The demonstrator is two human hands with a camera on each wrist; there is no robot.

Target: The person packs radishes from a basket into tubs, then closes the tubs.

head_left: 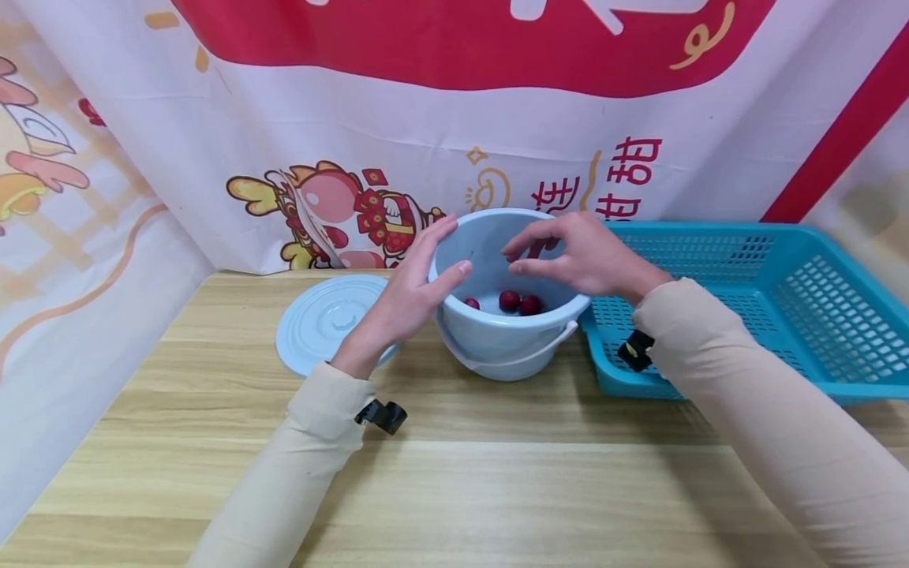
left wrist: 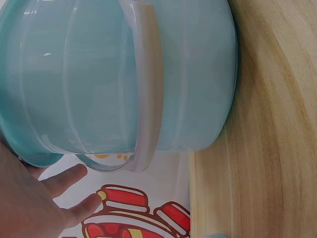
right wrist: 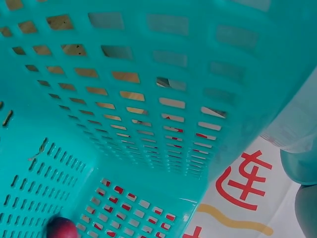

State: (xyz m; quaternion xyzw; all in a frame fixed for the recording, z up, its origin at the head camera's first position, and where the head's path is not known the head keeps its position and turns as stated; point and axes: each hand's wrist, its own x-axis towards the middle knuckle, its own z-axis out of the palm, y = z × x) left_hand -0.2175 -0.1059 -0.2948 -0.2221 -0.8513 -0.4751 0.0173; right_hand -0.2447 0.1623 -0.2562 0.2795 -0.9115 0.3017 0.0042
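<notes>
A pale blue bucket (head_left: pixel 506 347) stands upright on the table, its handle (head_left: pixel 521 359) hanging down the near side. Several dark red, plum-like balls (head_left: pixel 509 300) lie on its bottom. My left hand (head_left: pixel 419 288) rests against the bucket's left rim, fingers extended and thumb over the edge. In the left wrist view its fingers (left wrist: pixel 64 181) are spread beside the rim. Over the bucket's opening hovers my right hand (head_left: pixel 571 252), palm down, fingers bent with a gap between thumb and index finger. Its inner fingers are shaded.
A turquoise perforated basket (head_left: pixel 774 315) stands directly right of the bucket, under my right forearm. Another dark red ball (right wrist: pixel 62 228) shows inside it in the right wrist view. The round blue lid (head_left: pixel 319 323) lies left of the bucket. A printed cloth (head_left: pixel 426 118) hangs behind the table.
</notes>
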